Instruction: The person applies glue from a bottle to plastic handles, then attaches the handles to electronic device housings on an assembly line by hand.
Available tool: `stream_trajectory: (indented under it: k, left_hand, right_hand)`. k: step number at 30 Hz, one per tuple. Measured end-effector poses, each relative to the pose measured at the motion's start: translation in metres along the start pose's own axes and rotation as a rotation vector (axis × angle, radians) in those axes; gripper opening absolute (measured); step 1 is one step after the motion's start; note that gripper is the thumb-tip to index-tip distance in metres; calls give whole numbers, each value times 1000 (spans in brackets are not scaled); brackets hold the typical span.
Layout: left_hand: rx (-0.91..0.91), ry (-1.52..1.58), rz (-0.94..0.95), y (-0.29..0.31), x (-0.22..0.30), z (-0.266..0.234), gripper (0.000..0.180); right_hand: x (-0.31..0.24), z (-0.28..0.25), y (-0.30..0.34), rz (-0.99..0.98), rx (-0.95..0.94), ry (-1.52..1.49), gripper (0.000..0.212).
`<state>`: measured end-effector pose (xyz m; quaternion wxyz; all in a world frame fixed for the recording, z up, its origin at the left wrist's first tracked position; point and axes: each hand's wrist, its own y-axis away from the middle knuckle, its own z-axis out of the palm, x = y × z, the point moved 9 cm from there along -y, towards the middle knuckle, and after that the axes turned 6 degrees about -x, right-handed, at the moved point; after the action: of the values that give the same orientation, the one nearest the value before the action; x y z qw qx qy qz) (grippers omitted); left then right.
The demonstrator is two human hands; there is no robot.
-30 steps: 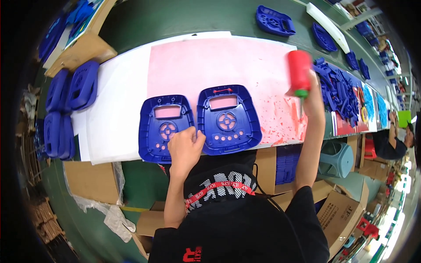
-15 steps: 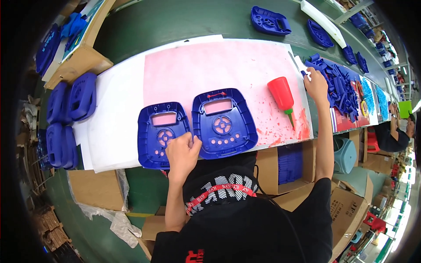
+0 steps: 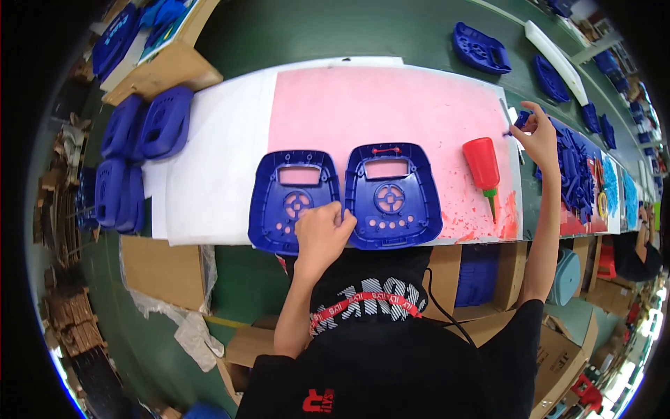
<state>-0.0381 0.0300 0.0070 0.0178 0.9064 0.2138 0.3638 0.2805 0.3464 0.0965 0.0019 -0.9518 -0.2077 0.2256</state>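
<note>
Two blue plastic housing shells, a left one and a right one, lie side by side with their ribbed insides up. A red strip sits at the top of the right shell. My left hand is closed over the left shell's lower right part; anything within its fingers is hidden. My right hand is raised at the right edge of the pink sheet, pinching a small blue plastic part. A red squeeze bottle with a green nozzle lies left of my right forearm.
Small blue parts are heaped right of my right forearm. Stacked blue shells stand at the left. Further shells lie beyond the pink sheet. A cardboard box is under the table, and another person sits at far right.
The view has shifted, so the table things appear farther right. My right hand has drawn back from the white object with a blue part in its fingers. My left hand stays closed over the left shell.
</note>
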Motion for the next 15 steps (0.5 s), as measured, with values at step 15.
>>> stream_trajectory:
  k: [15]
  left_hand:
    - [79,84,78,2,3,0,32]
  right_hand:
    - [-163,138,-3,-536,-166,-425,23]
